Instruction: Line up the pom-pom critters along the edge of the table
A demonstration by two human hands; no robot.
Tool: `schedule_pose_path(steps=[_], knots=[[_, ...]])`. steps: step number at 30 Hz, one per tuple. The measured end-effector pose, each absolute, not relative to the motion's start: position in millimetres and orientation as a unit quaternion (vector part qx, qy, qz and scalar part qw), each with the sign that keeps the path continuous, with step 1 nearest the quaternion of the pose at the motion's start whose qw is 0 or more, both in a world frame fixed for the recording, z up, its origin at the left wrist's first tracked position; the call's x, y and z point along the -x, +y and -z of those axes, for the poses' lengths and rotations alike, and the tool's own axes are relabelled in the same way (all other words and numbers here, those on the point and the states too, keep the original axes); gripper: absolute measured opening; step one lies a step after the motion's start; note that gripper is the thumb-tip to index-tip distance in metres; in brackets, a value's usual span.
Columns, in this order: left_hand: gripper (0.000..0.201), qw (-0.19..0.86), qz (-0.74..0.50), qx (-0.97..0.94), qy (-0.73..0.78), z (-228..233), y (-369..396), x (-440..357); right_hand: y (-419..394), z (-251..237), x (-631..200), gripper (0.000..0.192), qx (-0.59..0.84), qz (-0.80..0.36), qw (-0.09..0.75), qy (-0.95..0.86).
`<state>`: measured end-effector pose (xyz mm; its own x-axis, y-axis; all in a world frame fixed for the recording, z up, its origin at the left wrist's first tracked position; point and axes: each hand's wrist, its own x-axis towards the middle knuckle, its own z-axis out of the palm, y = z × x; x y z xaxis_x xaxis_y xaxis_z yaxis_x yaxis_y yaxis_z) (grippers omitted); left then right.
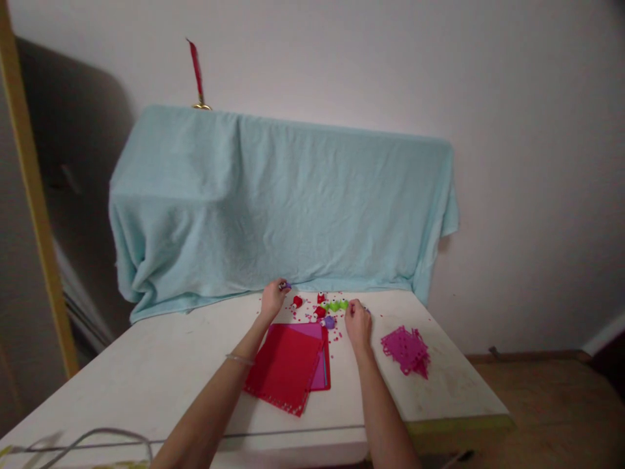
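My left hand is closed on a small purple-and-white craft punch at the back of the table. My right hand has its fingers drawn together beside a row of green punches; a bit of purple shows past its far side, and what it grips is hidden. Between the hands lie red punches and a purple punch, with tiny pink and red confetti scattered around. Nearer me, a red sheet with holes along its lower edge overlaps a purple sheet.
A heap of punched magenta paper pieces lies to the right on the white table. Behind stands something draped in a light blue cloth. A grey cable curves at the front left corner.
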<state>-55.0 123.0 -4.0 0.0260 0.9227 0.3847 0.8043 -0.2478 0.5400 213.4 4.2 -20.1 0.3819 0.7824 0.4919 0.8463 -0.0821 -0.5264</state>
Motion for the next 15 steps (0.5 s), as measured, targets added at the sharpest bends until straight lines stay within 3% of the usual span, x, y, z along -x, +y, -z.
schedule_pose_path(steps=[8, 15], knots=[[0.023, 0.054, -0.266, -0.764, 0.585, -5, 148, 57, 6, 25, -212, 0.018, 0.736, 0.046, 0.379, -0.559], [0.017, 0.087, -0.216, -0.801, 0.552, -9, 153, 65, 7, 23, -210, 0.019, 0.742, 0.036, 0.363, -0.562]])
